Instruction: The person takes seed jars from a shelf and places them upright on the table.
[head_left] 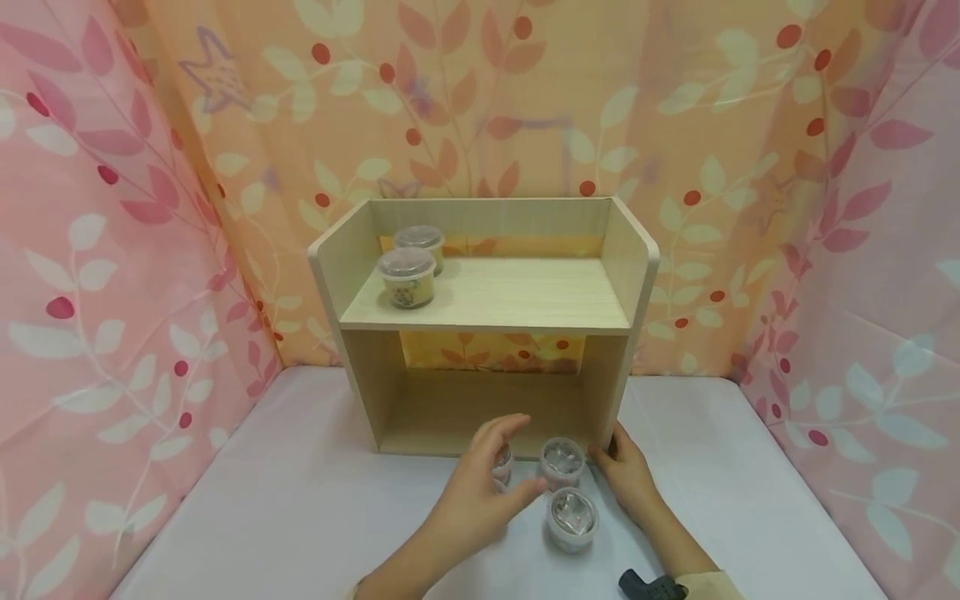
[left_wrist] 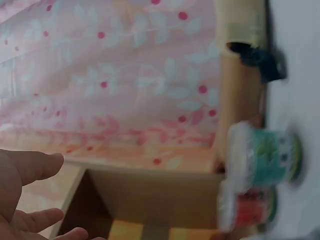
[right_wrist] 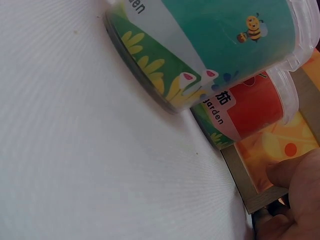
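My left hand (head_left: 480,496) hangs above the table in front of the small wooden shelf (head_left: 487,329), its thumb and fingers spread around nothing. It partly hides clear-lidded tubs (head_left: 503,465) behind it. My right hand (head_left: 628,475) grips the foot of the shelf's right side panel; in the right wrist view the thumb (right_wrist: 282,175) lies inside the panel and the fingers curl outside. Between the hands stand two upright tubs: a teal-labelled tub (left_wrist: 267,156) in front and a red-labelled tub (left_wrist: 250,207) nearer the shelf.
Two yellow-labelled tubs, the front tub (head_left: 408,282) and the rear tub (head_left: 422,240), stand on the upper board's left side. A black strap device (head_left: 651,586) is at the right wrist. Patterned curtains (head_left: 480,100) enclose the white table (head_left: 247,500) on three sides.
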